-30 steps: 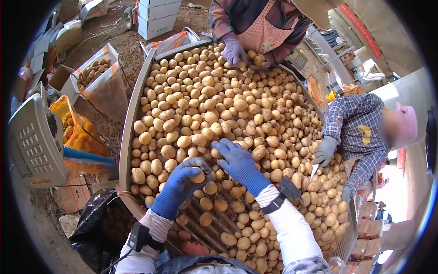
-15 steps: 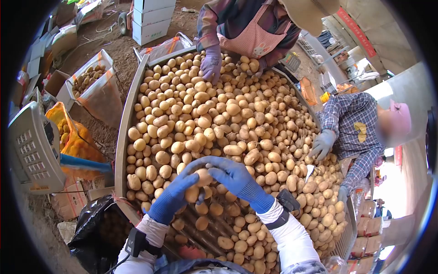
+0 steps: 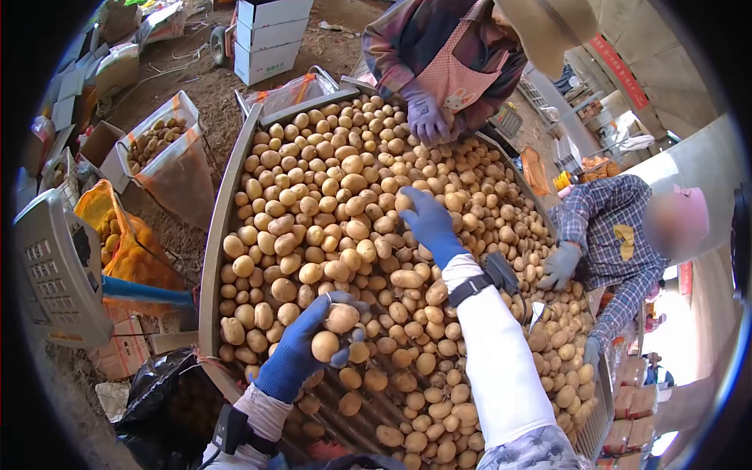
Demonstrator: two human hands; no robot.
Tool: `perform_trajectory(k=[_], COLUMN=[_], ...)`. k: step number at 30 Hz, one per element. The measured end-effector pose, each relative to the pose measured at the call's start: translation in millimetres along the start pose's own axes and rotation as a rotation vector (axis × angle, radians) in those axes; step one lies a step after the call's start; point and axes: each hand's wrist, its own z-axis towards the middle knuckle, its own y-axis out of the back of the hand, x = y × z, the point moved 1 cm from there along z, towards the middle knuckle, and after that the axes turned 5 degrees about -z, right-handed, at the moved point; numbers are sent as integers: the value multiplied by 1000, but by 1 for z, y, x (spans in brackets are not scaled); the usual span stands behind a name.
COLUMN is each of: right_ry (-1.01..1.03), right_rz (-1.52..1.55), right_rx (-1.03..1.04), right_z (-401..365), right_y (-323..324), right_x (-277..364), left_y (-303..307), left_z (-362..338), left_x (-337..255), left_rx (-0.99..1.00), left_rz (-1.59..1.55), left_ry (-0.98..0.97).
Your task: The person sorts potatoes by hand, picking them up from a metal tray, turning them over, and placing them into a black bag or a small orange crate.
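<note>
Potatoes lie in a thick layer over a large metal-edged sorting table (image 3: pixel 217 227). My left hand (image 3: pixel 307 341), in a blue glove, is closed around two potatoes (image 3: pixel 341 319) above the near left part, beside some bare metal slats (image 3: pixel 345 403). Farther out, over the middle of the pile, my right hand (image 3: pixel 430 222) reaches forward in a blue glove. Its fingers are closed on one potato (image 3: pixel 403 203).
One co-worker (image 3: pixel 462 70) in a patterned apron stands at the far edge, another (image 3: pixel 607 227) in a checked shirt at the right. At the left are a scale (image 3: pixel 59 274), an orange net bag (image 3: pixel 129 243), a white crate (image 3: pixel 168 149) and a black bag (image 3: pixel 168 399).
My right hand has moved away from my left and forward over the pile. My left hand still holds its potatoes. The far co-worker's hands have come together and moved right.
</note>
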Motion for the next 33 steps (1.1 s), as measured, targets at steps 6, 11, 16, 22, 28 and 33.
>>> perform_trajectory(k=[6, 11, 16, 22, 28, 33], right_ry=[-29, 141, -50, -36, -64, 52], right_rz=[714, 462, 523, -254, -367, 160], right_rx=[42, 176, -10, -125, 220, 186], right_z=[-98, -179, -197, -188, -210, -212], right_y=[40, 51, 55, 57, 18, 41], right_x=[79, 139, 95, 4, 40, 64], left_y=[-3, 10, 24, 12, 15, 6], left_z=[-1, -2, 4, 4, 10, 10], left_x=[4, 21, 22, 18, 24, 19], left_rx=[57, 72, 84, 38, 31, -41], left_rz=[412, 100, 20, -130, -163, -162], left_ry=[-62, 133, 213, 178, 184, 131])
